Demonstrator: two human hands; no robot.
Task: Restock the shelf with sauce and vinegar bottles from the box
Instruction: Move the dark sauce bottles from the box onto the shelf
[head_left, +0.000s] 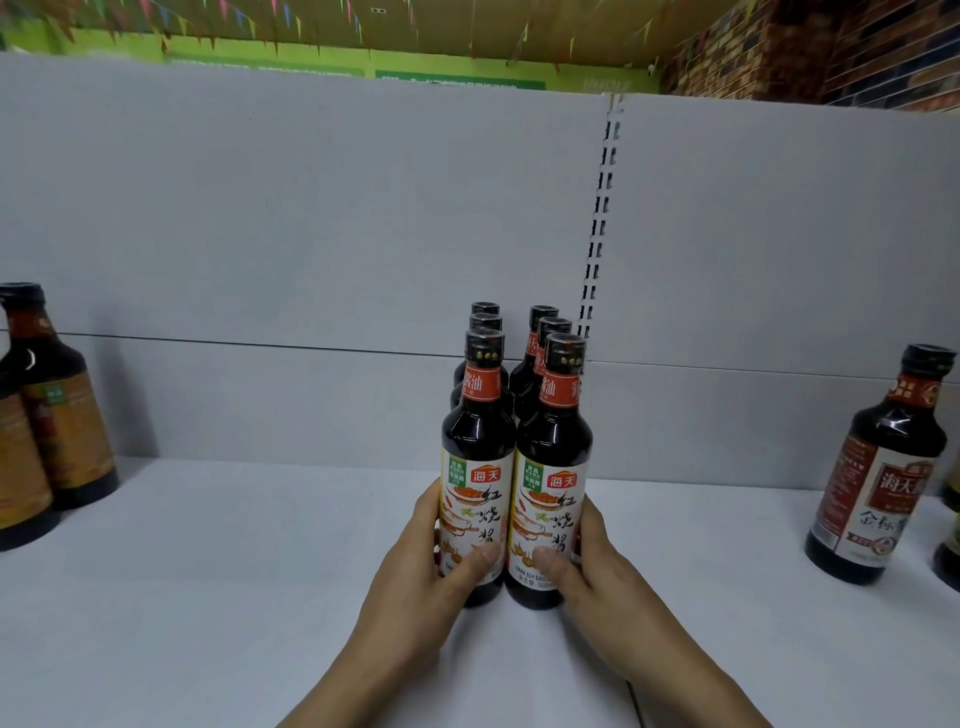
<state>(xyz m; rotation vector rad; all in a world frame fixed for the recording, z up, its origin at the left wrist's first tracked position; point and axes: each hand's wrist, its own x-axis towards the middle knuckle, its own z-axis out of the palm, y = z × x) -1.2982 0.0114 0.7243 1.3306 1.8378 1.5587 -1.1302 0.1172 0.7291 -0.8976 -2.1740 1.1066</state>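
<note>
Several dark soy sauce bottles stand upright in two rows on the white shelf (208, 597), running back toward the grey rear panel. My left hand (415, 587) grips the front bottle of the left row (475, 467), thumb on its white label. My right hand (592, 577) grips the front bottle of the right row (553, 467) the same way. Both front bottles touch side by side and stand on the shelf. The box is not in view.
Two large dark bottles with brown labels (47, 410) stand at the far left of the shelf. Another dark bottle with a red label (878, 467) stands at the right, more bottles partly cut off behind it. A slotted upright (597, 234) runs down the back panel.
</note>
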